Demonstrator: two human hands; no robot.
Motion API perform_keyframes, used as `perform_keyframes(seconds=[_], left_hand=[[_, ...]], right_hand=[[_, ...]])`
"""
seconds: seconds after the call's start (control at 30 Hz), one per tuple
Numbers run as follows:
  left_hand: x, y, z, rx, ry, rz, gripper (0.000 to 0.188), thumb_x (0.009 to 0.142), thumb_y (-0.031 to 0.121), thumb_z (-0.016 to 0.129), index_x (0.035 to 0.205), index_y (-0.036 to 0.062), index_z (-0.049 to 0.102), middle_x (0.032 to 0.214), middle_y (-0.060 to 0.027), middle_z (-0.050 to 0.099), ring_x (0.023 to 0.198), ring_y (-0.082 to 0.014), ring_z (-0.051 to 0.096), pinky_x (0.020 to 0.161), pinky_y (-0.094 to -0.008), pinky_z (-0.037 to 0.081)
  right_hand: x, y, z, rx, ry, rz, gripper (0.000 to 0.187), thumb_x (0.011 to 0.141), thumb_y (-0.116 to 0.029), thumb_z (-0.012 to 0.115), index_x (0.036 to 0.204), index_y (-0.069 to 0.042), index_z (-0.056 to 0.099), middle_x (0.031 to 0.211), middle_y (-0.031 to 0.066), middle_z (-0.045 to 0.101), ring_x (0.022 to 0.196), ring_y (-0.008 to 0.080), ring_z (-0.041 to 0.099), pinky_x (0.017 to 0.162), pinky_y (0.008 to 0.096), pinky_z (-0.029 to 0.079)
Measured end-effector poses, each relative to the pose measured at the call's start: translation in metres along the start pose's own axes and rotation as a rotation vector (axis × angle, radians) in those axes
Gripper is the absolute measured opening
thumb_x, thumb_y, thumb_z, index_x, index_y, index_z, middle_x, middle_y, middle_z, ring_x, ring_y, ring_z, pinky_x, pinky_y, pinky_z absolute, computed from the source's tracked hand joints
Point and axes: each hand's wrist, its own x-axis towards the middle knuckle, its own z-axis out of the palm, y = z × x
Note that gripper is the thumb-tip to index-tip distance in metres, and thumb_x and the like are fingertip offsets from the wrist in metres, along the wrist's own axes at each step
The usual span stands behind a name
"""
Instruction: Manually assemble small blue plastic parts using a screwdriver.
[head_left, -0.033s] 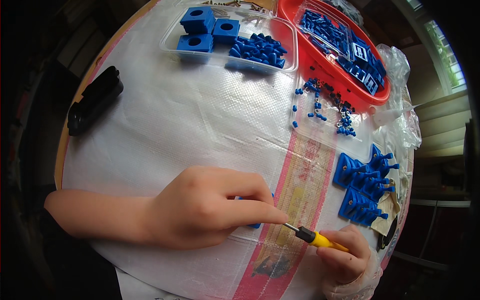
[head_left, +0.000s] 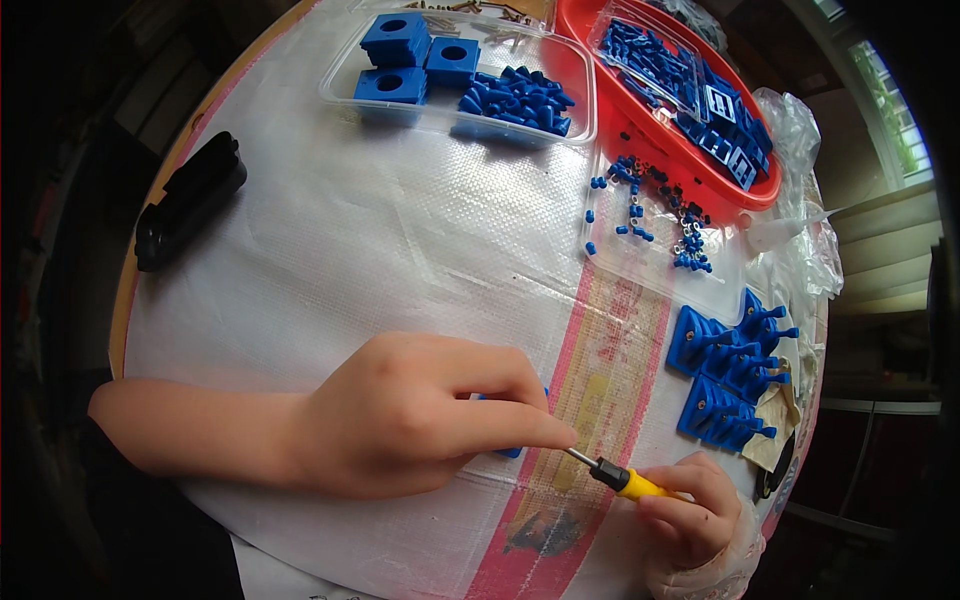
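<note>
A screwdriver with a yellow and black handle [head_left: 632, 484] is gripped at its handle's end by the fingers of my right hand [head_left: 700, 510]. Its metal shaft slants up and left, its tip hidden behind the index fingertip of my left hand [head_left: 425, 415]. That hand lies over a blue plastic piece [head_left: 512, 452], with fingers curled around it; only small edges of the piece show. Further right stand several blue assembled pieces [head_left: 735, 370], square plates with knobbed stems, in a tight group.
A clear tub [head_left: 335, 90] holds stacked blue blocks [head_left: 392, 86] and blue cone-shaped parts [head_left: 518, 100]. Right of it sits a red basin [head_left: 765, 190] of blue parts. Small blue pieces [head_left: 690, 250] lie on a clear lid [head_left: 640, 268]. A black case [head_left: 190, 205] lies at left.
The screwdriver's handle and my right fingers have shifted very slightly. My left hand and the other things stay where they were.
</note>
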Motion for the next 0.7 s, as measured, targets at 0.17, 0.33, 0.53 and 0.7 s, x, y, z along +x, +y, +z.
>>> perform_keyframes(seconds=[0.17,0.33,0.53,0.7], left_hand=[[-0.0002,-0.0014,0.0010,0.000,-0.006,0.006,0.023,0.072,-0.001,0.066,0.092,0.0099,0.071,0.079,-0.0063,0.064,0.066,-0.0164,0.062,0.054,-0.0256,0.049],[-0.0005,-0.0018,0.0014,-0.004,-0.002,0.012,0.022,0.073,0.001,0.066,0.093,0.0099,0.070,0.079,-0.0062,0.064,0.066,-0.0164,0.062,0.054,-0.0254,0.049],[-0.0004,-0.0022,0.0021,0.000,-0.011,0.012,0.021,0.074,0.002,0.066,0.093,0.0097,0.070,0.079,-0.0064,0.064,0.066,-0.0163,0.062,0.054,-0.0252,0.049],[-0.0002,-0.0010,0.0007,0.003,-0.013,0.005,0.021,0.074,0.001,0.066,0.093,0.0092,0.070,0.079,-0.0066,0.064,0.066,-0.0165,0.062,0.054,-0.0254,0.049]], right_hand=[[-0.0016,0.0009,0.0051,-0.009,0.070,-0.009,0.031,0.064,-0.003,0.070,0.096,-0.004,0.066,0.094,0.0164,0.063,0.062,0.0192,0.056,0.052,0.0277,0.042],[-0.0007,0.0030,-0.0014,-0.027,0.012,-0.048,0.031,0.065,-0.001,0.068,0.096,-0.003,0.066,0.097,0.0172,0.062,0.060,0.0196,0.055,0.050,0.0275,0.041],[-0.0014,0.0048,0.0058,-0.055,0.093,-0.048,0.029,0.066,0.000,0.067,0.094,-0.003,0.067,0.097,0.0185,0.062,0.057,0.0204,0.055,0.052,0.0267,0.044],[0.0040,-0.0035,-0.0035,-0.020,-0.009,0.041,0.028,0.065,0.000,0.073,0.090,-0.007,0.063,0.096,0.0164,0.062,0.062,0.0202,0.057,0.053,0.0264,0.045]])
